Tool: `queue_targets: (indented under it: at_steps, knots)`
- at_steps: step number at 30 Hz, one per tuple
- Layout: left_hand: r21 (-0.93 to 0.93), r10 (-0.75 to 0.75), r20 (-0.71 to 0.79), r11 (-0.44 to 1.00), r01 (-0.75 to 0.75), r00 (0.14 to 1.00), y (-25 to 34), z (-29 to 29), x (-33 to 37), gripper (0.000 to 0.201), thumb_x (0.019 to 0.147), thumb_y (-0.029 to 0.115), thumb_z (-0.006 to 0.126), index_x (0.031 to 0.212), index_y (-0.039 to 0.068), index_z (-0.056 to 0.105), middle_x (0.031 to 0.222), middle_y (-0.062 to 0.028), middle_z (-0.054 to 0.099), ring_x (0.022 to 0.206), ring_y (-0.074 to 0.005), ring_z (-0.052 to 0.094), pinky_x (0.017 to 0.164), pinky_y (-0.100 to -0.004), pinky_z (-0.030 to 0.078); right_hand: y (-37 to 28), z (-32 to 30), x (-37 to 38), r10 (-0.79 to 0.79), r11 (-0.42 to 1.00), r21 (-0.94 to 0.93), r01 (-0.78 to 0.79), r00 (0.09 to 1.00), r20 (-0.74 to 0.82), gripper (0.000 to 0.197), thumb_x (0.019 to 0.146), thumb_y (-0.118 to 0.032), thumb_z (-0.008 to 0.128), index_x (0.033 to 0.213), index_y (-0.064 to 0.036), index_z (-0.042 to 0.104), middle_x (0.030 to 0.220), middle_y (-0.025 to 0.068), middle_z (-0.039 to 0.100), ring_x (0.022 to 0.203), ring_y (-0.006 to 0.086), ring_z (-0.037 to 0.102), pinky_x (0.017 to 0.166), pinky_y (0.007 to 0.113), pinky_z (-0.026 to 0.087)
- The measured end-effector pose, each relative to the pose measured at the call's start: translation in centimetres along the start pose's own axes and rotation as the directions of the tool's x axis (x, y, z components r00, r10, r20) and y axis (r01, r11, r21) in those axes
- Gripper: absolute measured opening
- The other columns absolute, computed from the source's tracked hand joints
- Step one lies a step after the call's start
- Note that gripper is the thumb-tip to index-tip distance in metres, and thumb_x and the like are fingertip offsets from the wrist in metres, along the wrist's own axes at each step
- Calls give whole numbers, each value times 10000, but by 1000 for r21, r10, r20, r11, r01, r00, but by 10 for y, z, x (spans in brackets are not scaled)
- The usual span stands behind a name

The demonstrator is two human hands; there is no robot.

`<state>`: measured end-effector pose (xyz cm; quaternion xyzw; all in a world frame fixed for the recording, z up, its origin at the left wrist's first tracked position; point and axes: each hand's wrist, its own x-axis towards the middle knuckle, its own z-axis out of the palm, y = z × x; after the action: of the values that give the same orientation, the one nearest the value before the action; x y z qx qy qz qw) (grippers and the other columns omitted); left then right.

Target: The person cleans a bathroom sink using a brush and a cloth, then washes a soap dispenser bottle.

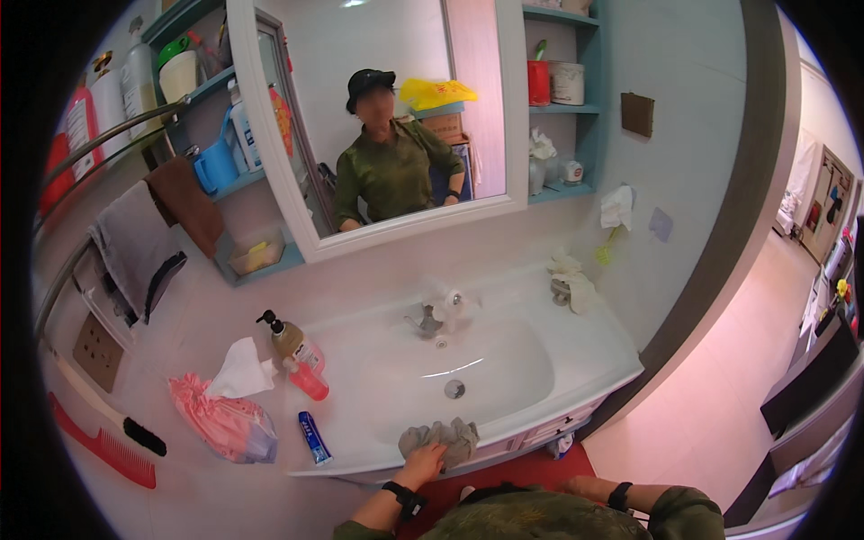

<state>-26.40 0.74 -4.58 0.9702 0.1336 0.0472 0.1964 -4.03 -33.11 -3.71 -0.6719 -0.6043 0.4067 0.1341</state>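
A crumpled grey-beige cloth (443, 439) lies on the front rim of the white washbasin (378, 396). My left hand (427, 460) is closed on its near side, fingers partly sunk into the folds. Low at the right, close to my body and off the basin, is my right hand (587, 487); its fingers are too hidden to read. A blue toothpaste tube (314, 438) lies on the counter left of the cloth. Behind it stand a pump bottle (286, 337) and a small pink bottle (309, 382). The tap (437, 314) rises at the back of the basin, above the drain (454, 389).
A pink tissue bag (220, 418) sits on the left, with a red comb (103, 445) and a brush (142, 435) beyond it. Pale gloves (576, 281) lie at the basin's back right corner. A mirror cabinet (387, 135) hangs above, with shelves on both sides.
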Motion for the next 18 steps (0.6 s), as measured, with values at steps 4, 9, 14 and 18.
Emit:
queue_targets:
  at_steps: [4,9,14,18]
  knots:
    - [-45,-16,28,999,17,999,9,-11,-1,358,701,156,546,1046,83,483,973,-109,516,836,-312,526,690,-397,439,5,16,-27,199,970,100,-220,962,185,300,783,-229,449,1032,-76,516,906,195,553,820,344,536,678,428,424]
    - [-115,-80,248,987,111,966,-11,-3,-2,402,753,273,526,1093,66,472,1097,-125,470,946,-308,489,774,-375,417,1,-5,-13,127,991,-17,-130,986,-104,311,785,-277,465,1011,-72,519,860,186,566,790,347,541,669,422,434]
    - [-145,28,187,989,-1,982,-9,-8,4,399,753,267,528,1087,58,468,1021,-128,490,904,-310,495,730,-391,416,-65,-133,-11,-98,991,-137,13,762,-640,371,778,-251,522,1075,-34,475,951,153,563,645,322,571,596,378,470]
    - [-138,-13,200,990,41,980,-13,-9,2,384,751,254,531,1074,58,463,1000,-130,496,883,-317,497,719,-390,417,-205,-247,-48,-424,901,-353,253,330,-844,422,723,-82,564,1108,12,420,1033,155,525,869,265,529,745,301,421]
